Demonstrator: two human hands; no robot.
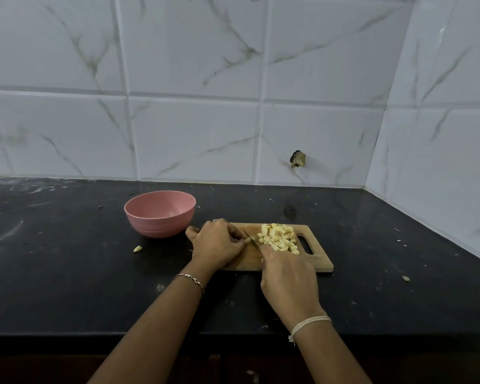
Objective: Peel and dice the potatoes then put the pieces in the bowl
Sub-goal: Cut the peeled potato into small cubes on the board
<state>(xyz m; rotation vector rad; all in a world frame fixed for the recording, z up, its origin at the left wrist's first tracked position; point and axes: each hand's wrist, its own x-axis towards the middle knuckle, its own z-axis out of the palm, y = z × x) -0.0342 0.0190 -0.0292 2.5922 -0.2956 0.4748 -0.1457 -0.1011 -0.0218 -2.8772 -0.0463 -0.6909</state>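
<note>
Potato dice (279,239) sit heaped on the right half of the board (320,263), beside its handle slot. One last stub (247,240) lies just left of the heap. The left hand (216,245) rests knuckles-up over the board's left end, fingertips curled down and pinching that stub. The knife (252,237) stands between stub and heap, its blade running from far-left to near-right, so the stub lies against its left face. The right hand (287,275) is wrapped round the handle, which I cannot see beneath it. Both forearms reach in from the near edge of the bench (67,273). The bowl (160,214) stands left of the board, just beyond the left hand, and I see no pieces in it. I judge the left hand the nearer one for the transfer. One stray piece (138,248) lies on the bench before the bowl.
</note>
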